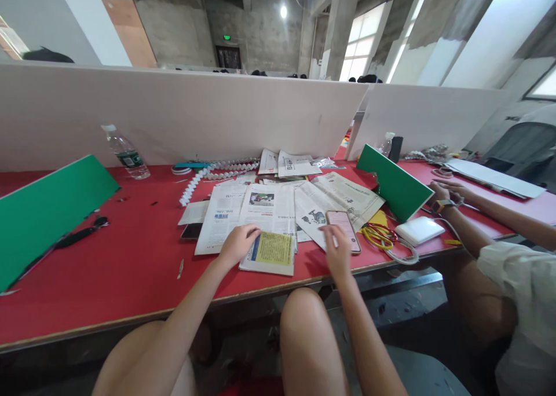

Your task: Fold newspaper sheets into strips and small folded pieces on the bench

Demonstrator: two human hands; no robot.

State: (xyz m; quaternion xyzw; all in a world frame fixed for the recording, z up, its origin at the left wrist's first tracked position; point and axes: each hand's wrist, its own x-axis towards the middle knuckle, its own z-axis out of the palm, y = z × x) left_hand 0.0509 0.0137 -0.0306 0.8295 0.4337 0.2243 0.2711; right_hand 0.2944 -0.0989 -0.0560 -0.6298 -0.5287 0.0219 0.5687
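Several newspaper sheets (269, 211) lie overlapped in front of me on the red tabletop. My left hand (238, 245) is at the left edge of a newspaper piece with a yellow printed block (273, 249), its fingers close together at the upper corner. My right hand (337, 251) hovers at the left side of a smartphone (350, 228) with a lit screen, covering part of it. Its fingers are bent loosely and apart, with nothing seen in them. More newspaper (347, 193) spreads behind the phone.
White folded paper chains (197, 183) and a water bottle (127, 153) stand before the pale partition (195, 115). Green boards rise at left (56, 211) and right (393, 182). Coiled cables (382, 237) and a white power bank (419, 230) lie near another person's hands (447, 196).
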